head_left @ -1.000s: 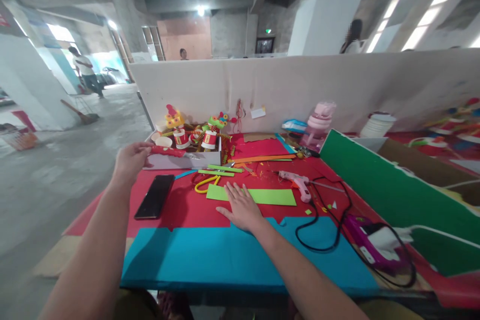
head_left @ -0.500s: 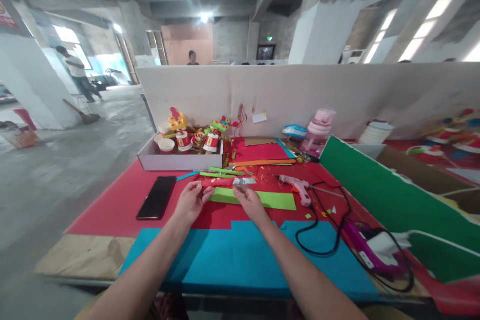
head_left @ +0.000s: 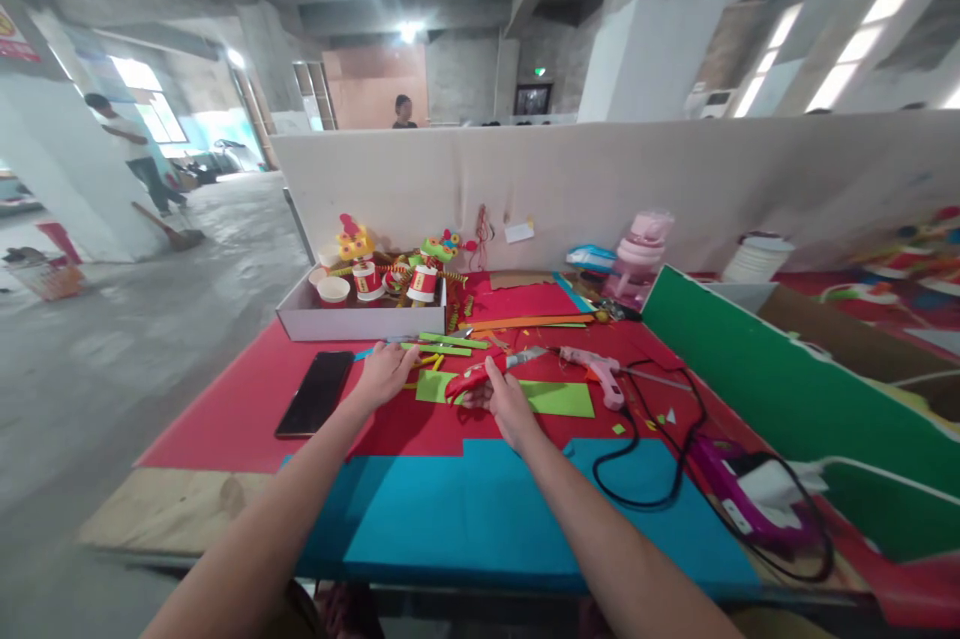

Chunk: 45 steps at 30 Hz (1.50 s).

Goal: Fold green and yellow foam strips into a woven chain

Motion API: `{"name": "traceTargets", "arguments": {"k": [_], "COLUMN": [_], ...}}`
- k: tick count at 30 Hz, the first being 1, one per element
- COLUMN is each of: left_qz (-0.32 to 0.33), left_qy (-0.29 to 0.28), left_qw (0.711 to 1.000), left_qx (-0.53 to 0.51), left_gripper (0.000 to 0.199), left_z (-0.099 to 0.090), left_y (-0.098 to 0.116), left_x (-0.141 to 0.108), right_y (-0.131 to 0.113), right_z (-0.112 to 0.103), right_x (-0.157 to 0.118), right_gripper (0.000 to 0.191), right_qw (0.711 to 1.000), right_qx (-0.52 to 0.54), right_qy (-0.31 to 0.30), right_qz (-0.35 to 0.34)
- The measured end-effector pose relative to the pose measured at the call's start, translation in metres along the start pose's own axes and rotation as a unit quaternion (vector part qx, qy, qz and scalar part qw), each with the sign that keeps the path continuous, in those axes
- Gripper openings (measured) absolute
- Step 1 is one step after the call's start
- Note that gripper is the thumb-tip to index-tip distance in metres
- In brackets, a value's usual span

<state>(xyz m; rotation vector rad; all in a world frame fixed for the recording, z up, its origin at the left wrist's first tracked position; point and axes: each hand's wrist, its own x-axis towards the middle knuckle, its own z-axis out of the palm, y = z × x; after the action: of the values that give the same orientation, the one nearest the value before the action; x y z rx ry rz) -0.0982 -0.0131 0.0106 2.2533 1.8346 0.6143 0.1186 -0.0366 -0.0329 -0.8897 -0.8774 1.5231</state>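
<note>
My right hand (head_left: 510, 401) is closed around the red handle of a utility knife (head_left: 471, 379), whose grey blade points right, toward the glue gun. Under that hand lies a light green paper strip (head_left: 559, 398) on the red table covering. My left hand (head_left: 386, 374) rests low over the table with its fingers stretched out, near narrow green strips (head_left: 450, 350) and yellow handles (head_left: 429, 364) of a tool I cannot make out. Just right of the knife tip is a pink glue gun (head_left: 596, 369).
A black phone (head_left: 315, 394) lies at the left. Behind stands a white box (head_left: 364, 323) with paper-cup figures. Blue sheets (head_left: 450, 509) cover the front edge. On the right are a black cord, a purple power strip (head_left: 739, 489) and a green board (head_left: 787, 399).
My left hand has let go of the knife and moved slightly left and up. My right hand now holds the knife alone, shifted right and tilted. The yellow handles have come into view.
</note>
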Motion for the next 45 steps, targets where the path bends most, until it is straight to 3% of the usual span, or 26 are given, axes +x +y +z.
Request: {"name": "traceTargets", "arguments": {"k": [4, 11, 17, 21, 26, 30, 37, 41, 45], "left_qz": [-0.007, 0.01, -0.055, -0.028, -0.012, -0.012, 0.028, 0.057, 0.046], "left_qy": [-0.021, 0.028, -0.036, -0.118, -0.134, -0.161, -0.171, -0.126, -0.087], "left_qw": [0.99, 0.981, 0.986, 0.99, 0.983, 0.982, 0.973, 0.966, 0.966], "left_qx": [0.141, 0.19, 0.151, 0.077, 0.126, 0.102, 0.152, 0.217, 0.24], "left_gripper": [0.056, 0.058, 0.025, 0.035, 0.048, 0.063, 0.049, 0.049, 0.049], "left_z": [0.004, 0.011, 0.005, -0.005, -0.005, -0.006, -0.005, -0.006, -0.01], "left_y": [-0.001, 0.02, -0.001, -0.018, -0.021, -0.023, -0.014, -0.011, -0.018], "left_x": [0.008, 0.004, 0.022, 0.04, 0.05, 0.053, 0.047, 0.04, 0.04], "right_y": [0.002, 0.003, 0.004, 0.004, 0.005, 0.006, 0.004, 0.004, 0.008], "right_z": [0.0, -0.002, -0.002, -0.002, -0.002, -0.003, -0.002, -0.003, -0.005], "right_x": [0.002, 0.001, 0.002, 0.002, 0.003, 0.003, 0.001, 0.001, 0.003], "right_gripper": [0.045, 0.046, 0.047, 0.046, 0.047, 0.046, 0.044, 0.045, 0.047], "right_qw": [1.0, 1.0, 1.0, 1.0, 1.0, 1.0, 0.999, 0.999, 0.999], "right_qx": [0.008, -0.003, -0.01, -0.007, -0.009, -0.014, -0.03, -0.021, -0.036], "right_qy": [0.009, -0.005, -0.003, 0.0, -0.003, -0.007, -0.022, -0.029, -0.04], "right_qz": [0.003, -0.003, -0.01, -0.004, -0.006, -0.008, -0.011, -0.011, -0.011]}}
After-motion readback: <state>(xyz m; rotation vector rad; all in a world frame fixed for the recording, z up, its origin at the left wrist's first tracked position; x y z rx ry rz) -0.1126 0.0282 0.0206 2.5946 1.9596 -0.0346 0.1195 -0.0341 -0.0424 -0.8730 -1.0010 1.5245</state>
